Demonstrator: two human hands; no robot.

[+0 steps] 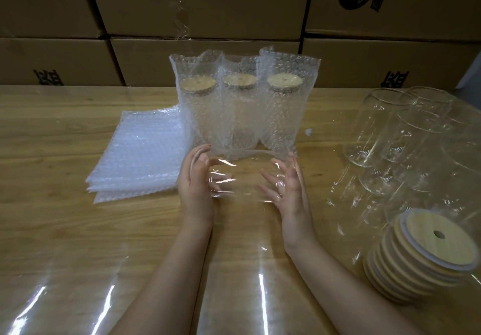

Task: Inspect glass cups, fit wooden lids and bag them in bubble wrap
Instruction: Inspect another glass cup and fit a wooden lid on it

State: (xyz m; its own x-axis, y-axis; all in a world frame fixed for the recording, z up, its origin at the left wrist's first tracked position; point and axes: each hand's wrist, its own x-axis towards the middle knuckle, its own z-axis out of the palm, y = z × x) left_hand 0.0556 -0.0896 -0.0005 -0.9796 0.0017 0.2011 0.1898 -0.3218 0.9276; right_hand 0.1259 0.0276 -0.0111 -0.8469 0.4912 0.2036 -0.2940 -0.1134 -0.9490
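Glass cup point(242, 178) empty | left hand point(195, 181), right hand point(290, 194): fingers point(292, 175) grasping it | three bubble bags point(242, 121) hold lidded cups point(285, 83)

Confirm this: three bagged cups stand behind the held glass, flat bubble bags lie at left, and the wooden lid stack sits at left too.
Wrong on the lids: the head view shows the wooden lid stack at right, in front of the empty glasses. Three bagged cups do stand behind the held glass, bubble bags at left.

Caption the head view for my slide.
A glass cup held between left hand and right hand, before three bagged cups.
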